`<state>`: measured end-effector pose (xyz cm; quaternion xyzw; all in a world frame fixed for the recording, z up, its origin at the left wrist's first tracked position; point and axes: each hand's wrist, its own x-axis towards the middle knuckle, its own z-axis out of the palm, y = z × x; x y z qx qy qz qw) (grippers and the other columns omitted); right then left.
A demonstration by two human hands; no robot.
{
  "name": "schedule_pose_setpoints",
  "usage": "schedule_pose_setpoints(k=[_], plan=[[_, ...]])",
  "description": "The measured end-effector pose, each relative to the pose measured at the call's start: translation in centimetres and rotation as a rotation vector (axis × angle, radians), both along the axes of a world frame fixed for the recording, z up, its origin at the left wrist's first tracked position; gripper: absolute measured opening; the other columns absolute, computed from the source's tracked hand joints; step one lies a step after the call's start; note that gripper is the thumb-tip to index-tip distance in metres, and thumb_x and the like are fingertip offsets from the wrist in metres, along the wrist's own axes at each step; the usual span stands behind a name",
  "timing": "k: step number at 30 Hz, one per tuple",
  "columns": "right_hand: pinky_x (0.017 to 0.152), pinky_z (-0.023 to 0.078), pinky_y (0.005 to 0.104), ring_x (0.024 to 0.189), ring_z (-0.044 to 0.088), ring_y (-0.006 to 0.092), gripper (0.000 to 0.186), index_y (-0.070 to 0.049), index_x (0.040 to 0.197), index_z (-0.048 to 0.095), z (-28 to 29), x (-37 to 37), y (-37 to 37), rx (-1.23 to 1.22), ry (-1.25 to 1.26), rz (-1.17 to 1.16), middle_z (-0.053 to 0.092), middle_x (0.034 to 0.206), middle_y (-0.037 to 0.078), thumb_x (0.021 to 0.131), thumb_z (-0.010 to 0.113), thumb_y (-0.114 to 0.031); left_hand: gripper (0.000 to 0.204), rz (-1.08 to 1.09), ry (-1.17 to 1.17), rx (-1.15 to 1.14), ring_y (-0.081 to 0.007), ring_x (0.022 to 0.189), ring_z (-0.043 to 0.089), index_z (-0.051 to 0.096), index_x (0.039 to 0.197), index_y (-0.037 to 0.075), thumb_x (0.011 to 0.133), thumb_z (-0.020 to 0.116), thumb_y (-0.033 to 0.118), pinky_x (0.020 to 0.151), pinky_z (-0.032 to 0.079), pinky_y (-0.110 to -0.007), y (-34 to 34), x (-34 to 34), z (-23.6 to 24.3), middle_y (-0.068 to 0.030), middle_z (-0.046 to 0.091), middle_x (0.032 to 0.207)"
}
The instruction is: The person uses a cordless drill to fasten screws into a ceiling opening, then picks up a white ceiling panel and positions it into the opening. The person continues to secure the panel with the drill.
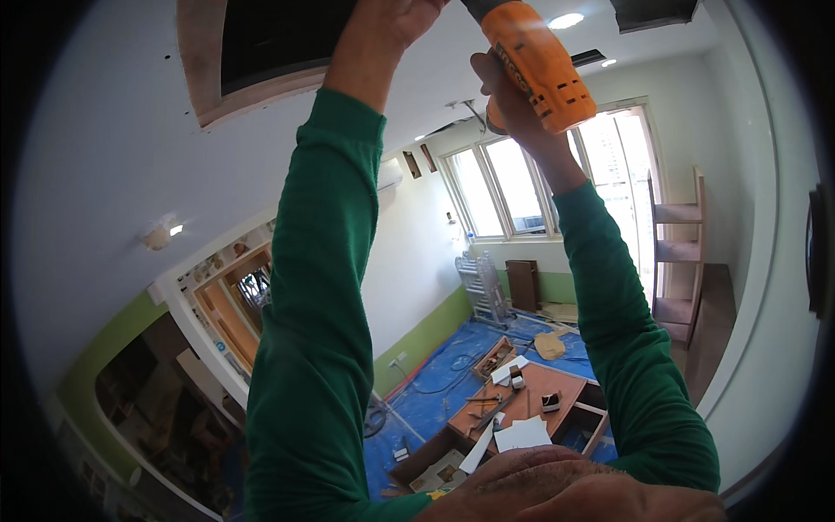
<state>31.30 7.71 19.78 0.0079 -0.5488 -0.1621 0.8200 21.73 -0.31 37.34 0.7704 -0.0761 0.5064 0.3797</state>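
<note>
Both my arms, in green sleeves, reach up toward the white ceiling. My right hand [519, 111] is wrapped round the handle of an orange power drill [546, 65], whose dark front end points up and left and runs out of view at the top edge. Close to that front end is my left hand [402, 19], with only its wrist and lower palm showing. Its fingers are cut off by the frame, so what they hold is hidden. Left of my left wrist, a dark rectangular opening in the ceiling is edged by a wooden frame [206, 65].
Below stands a brown worktable [550, 389] with tools, small boxes and white sheets. Blue sheeting [426, 376] covers the floor, with a cable on it. A folded metal ladder [484, 289] leans near the windows [513, 187]. Wooden shelving [678, 252] stands at the right.
</note>
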Motion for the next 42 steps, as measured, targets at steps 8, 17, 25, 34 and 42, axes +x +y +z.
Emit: schedule_pose_setpoints(k=[8, 17, 25, 34, 42], plan=[[0.062, 0.055, 0.0289, 0.064, 0.067, 0.0112, 0.032, -0.011, 0.099, 0.067, -0.2, 0.1, -0.9, -0.133, -0.034, -0.037, 0.066, 0.073, 0.0, 0.097, 0.074, -0.042, 0.071, -0.027, 0.522, 0.609, -0.0224, 0.111, 0.059, 0.052, 0.132, 0.002, 0.095, 0.071, 0.059, 0.102, 0.051, -0.038, 3.4, -12.7, 6.6, -0.0144, 0.057, 0.122], [0.053, 0.054, 0.0279, 0.055, 0.066, 0.0123, 0.034, -0.009, 0.101, 0.069, 0.6, 0.8, -1.0, 0.0, -0.011, -0.204, 0.066, 0.067, 0.0, 0.102, 0.068, -0.043, 0.1, 0.009, -0.655, 0.671, -0.0254, 0.157, 0.021, 0.013, 0.167, 0.005, 0.101, 0.046, 0.072, 0.128, 0.019, -0.039, 11.3, -2.9, 9.0, -0.0135, 0.02, 0.172], [0.066, 0.059, 0.0311, 0.067, 0.07, 0.0128, 0.026, -0.01, 0.094, 0.066, 0.3, 2.2, -0.9, -0.035, -0.034, -0.227, 0.068, 0.075, 0.0, 0.096, 0.076, -0.035, 0.114, 0.256, -0.934, 0.293, -0.0422, 0.14, 0.05, 0.044, 0.147, -0.019, 0.096, 0.038, 0.083, 0.118, 0.036, -0.046, 3.8, 1.4, 4.6, -0.0346, 0.045, 0.154], [0.076, 0.054, 0.0366, 0.077, 0.072, 0.02, 0.021, -0.012, 0.113, 0.073, 0.9, 3.7, -0.2, 0.018, -0.017, -0.657, 0.076, 0.089, 0.0, 0.098, 0.071, -0.027, 0.11, 0.299, -0.901, 0.399, -0.0447, 0.146, 0.042, 0.03, 0.156, -0.015, 0.101, 0.026, 0.08, 0.121, 0.033, -0.046, 3.6, 1.5, 4.0, -0.0358, 0.037, 0.159], [0.053, 0.052, 0.0277, 0.053, 0.063, 0.0101, 0.026, -0.01, 0.097, 0.068, 2.6, 6.1, 1.2, 0.226, -0.014, -0.826, 0.064, 0.065, -0.003, 0.101, 0.071, -0.036, 0.107, 0.243, -0.845, 0.448, -0.0421, 0.152, 0.033, 0.024, 0.161, -0.009, 0.101, 0.028, 0.08, 0.125, 0.027, -0.042, 3.8, 1.1, 4.2, -0.0329, 0.027, 0.165]])
